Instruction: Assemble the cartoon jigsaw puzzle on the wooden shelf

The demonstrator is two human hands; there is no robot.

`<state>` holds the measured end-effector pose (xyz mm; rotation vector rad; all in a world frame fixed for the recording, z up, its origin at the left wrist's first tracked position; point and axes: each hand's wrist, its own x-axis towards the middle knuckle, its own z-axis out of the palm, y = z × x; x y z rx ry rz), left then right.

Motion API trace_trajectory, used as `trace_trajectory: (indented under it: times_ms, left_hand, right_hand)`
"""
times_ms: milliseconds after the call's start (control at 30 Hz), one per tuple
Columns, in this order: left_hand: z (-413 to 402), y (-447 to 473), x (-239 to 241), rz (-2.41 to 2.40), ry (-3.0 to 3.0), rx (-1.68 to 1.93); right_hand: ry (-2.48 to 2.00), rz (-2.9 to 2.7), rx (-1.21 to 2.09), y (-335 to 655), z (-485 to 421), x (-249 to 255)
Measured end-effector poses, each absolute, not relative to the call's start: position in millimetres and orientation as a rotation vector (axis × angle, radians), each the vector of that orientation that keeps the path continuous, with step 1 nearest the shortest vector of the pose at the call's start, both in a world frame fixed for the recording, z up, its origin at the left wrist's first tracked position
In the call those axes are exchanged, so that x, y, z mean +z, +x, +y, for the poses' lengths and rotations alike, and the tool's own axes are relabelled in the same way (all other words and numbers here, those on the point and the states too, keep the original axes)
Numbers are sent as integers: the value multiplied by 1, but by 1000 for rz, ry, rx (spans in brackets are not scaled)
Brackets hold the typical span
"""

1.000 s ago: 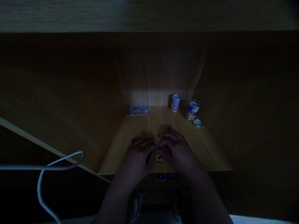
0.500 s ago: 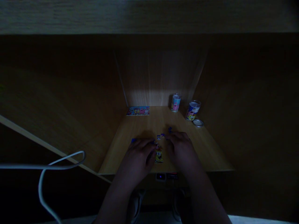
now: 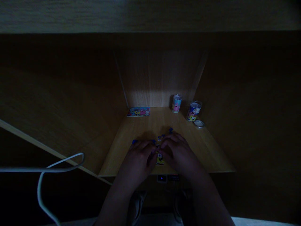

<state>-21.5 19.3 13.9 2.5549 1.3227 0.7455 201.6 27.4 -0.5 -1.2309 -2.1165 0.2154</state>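
Note:
Small printed jigsaw pieces lie on the wooden shelf board. My left hand (image 3: pixel 141 157) rests over a blue-edged joined part (image 3: pixel 150 141) of the jigsaw, mostly covering it, with its index finger and thumb closed at a puzzle piece. From the right, my right hand (image 3: pixel 178 152) reaches in, its thumb and index finger pinched close to the left fingertips; what sits between them is too dark and small to make out. Just below the fingertips shows a yellow cartoon-face section (image 3: pixel 160 158). A loose dark blue piece (image 3: pixel 171 129) lies beyond my right hand.
A picture card (image 3: pixel 138 111) lies at the back left. Two printed cans, a light blue one (image 3: pixel 176 104) and a darker one (image 3: pixel 193 111), stand at the back right beside a round lid (image 3: pixel 199 124). A white cable (image 3: pixel 41 188) loops at the left. Side panels flank the dim board.
My right hand has moved left and slightly toward me, from the loose pieces to the left fingertips. My left hand stays nearly in place.

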Motion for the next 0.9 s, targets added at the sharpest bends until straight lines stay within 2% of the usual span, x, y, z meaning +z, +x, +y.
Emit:
trace_trajectory:
  times_ms: [367,500,900]
  left_hand:
    - [20,-22,13,1314,2597,723]
    - [19,-23,14,1307,2597,717]
    - [19,-24,11,1332,2571,810]
  right_hand:
    - [-1080,-2152,404,203,24,6]
    - [-1159,-2040,463,203,26,3]
    - [-1266,-1864,437,203,28,-2]
